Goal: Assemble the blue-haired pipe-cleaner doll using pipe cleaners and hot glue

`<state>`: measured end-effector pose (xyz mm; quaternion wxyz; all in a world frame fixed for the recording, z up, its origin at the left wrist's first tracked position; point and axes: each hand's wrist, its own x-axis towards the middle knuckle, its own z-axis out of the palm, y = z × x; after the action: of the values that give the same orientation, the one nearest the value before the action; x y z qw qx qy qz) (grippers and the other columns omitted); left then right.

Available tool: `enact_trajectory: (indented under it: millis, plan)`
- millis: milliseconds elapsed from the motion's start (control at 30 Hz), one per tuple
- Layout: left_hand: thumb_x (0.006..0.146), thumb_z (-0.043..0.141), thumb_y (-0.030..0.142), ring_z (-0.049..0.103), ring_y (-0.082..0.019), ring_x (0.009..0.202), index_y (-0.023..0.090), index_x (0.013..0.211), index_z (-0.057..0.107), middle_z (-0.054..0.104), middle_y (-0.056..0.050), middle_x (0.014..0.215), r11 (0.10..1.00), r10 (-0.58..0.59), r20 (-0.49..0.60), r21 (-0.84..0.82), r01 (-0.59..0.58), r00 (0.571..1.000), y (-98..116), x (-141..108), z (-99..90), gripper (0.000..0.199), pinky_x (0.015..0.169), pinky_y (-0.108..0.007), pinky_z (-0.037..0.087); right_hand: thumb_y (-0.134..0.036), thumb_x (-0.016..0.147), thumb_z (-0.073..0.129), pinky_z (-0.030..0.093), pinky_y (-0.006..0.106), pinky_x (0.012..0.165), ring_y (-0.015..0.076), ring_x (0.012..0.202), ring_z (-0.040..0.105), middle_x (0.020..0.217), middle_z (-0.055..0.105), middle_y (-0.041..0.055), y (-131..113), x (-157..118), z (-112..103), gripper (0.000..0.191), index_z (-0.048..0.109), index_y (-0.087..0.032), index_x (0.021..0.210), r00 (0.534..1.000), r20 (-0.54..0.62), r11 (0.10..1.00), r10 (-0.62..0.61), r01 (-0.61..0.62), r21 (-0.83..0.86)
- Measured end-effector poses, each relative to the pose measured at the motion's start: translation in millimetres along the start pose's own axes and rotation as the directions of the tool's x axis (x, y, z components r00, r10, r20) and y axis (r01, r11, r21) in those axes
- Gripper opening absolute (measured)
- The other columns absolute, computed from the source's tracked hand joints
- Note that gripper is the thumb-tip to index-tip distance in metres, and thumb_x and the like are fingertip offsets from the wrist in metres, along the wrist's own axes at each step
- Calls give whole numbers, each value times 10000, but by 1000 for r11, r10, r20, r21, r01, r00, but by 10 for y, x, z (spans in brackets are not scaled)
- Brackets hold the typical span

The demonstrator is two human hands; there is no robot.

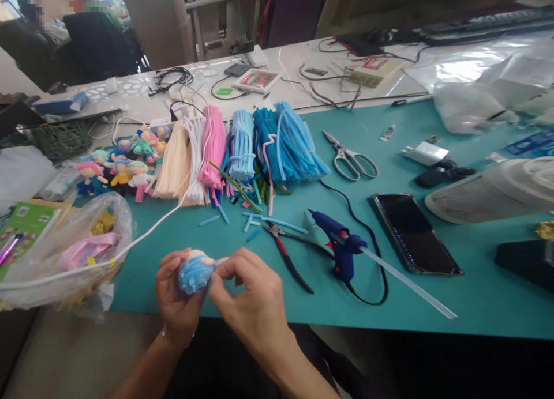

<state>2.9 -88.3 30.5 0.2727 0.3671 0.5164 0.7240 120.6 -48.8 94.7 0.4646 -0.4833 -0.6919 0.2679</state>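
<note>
Just over the front edge of the green mat, my left hand is wrapped round a small doll with fluffy light-blue hair and a cream part on top. My right hand pinches the doll's right side, where a small pale piece shows between thumb and forefinger. To the right of my hands lie red-and-black cutting pliers and a blue glue gun with a clear glue stick in its back. Short blue stem offcuts are scattered beyond the pliers.
Bundles of fuzzy stems and several small dolls stand farther back. Scissors, a phone and a pale tumbler are at the right. A plastic bag sits at the left, with a white cable crossing it.
</note>
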Motion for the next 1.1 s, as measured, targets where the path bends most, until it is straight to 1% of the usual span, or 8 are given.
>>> enact_trajectory:
  millis: [133, 300, 533, 733, 800, 867, 1000, 1100]
  plan:
    - [599, 820, 103, 592, -261, 1098, 293, 1005, 627, 606, -33, 1052, 1000, 5, -26, 10, -5, 1000, 19, 5, 1, 488, 925, -405, 521, -112, 731, 541, 418, 224, 517, 112, 538, 497, 599, 585, -4, -1, -4, 8, 182, 508, -204, 578, 1000, -5, 1000, -7, 7, -3]
    - [597, 808, 67, 620, -236, 1036, 325, 1006, 648, 626, -11, 1042, 998, 56, 7, 15, -56, 998, 30, 21, 0, 509, 897, -394, 533, -110, 736, 535, 414, 226, 514, 114, 538, 496, 599, 584, 0, 3, -10, 15, 185, 502, -201, 579, 1000, -2, 1000, -15, 15, 2]
    - [553, 835, 73, 621, -252, 1036, 299, 961, 651, 627, -23, 1026, 1000, 26, -18, 13, -26, 999, 39, 26, -6, 502, 906, -415, 532, -99, 734, 551, 420, 224, 516, 114, 541, 509, 599, 588, -4, -3, -15, 6, 195, 515, -204, 574, 1000, 10, 1000, -16, 16, -9]
    - [636, 803, 106, 629, -230, 1036, 295, 1052, 615, 631, -27, 1061, 1000, 4, 50, -27, -3, 999, 2, 29, -20, 494, 884, -389, 543, -124, 792, 577, 440, 231, 548, 126, 601, 568, 636, 623, 1, 2, -8, -71, 172, 587, -202, 638, 998, 51, 999, -43, 42, 21]
    - [651, 802, 126, 646, -215, 1005, 288, 1074, 605, 648, -22, 1049, 997, -44, 60, -58, 48, 997, 8, 40, -10, 495, 860, -361, 547, -124, 807, 580, 431, 230, 540, 123, 600, 564, 642, 622, 1, 12, 4, -126, 155, 601, -198, 673, 995, 61, 996, -83, 82, 33]
    - [662, 804, 150, 664, -204, 960, 272, 1079, 600, 666, -27, 1028, 987, -128, 74, -92, 134, 989, 29, 59, 8, 481, 835, -335, 547, -122, 826, 569, 432, 234, 545, 122, 605, 558, 652, 616, 3, 30, 23, -185, 144, 611, -194, 708, 987, 84, 990, -140, 137, 37]
    - [635, 829, 231, 679, -203, 870, 245, 1066, 607, 690, -48, 987, 939, -290, 100, -161, 303, 952, 76, 108, 45, 486, 747, -305, 553, -140, 869, 526, 425, 259, 558, 133, 609, 531, 675, 594, 19, 69, 57, -270, 162, 659, -180, 785, 948, 168, 960, -270, 278, -25]
    - [599, 851, 244, 683, -194, 844, 246, 1066, 619, 698, -48, 985, 899, -369, 114, -207, 386, 922, 87, 131, 51, 522, 741, -296, 548, -172, 892, 511, 396, 271, 540, 140, 592, 490, 676, 573, 25, 91, 63, -286, 190, 697, -173, 850, 923, 204, 930, -325, 351, -107]
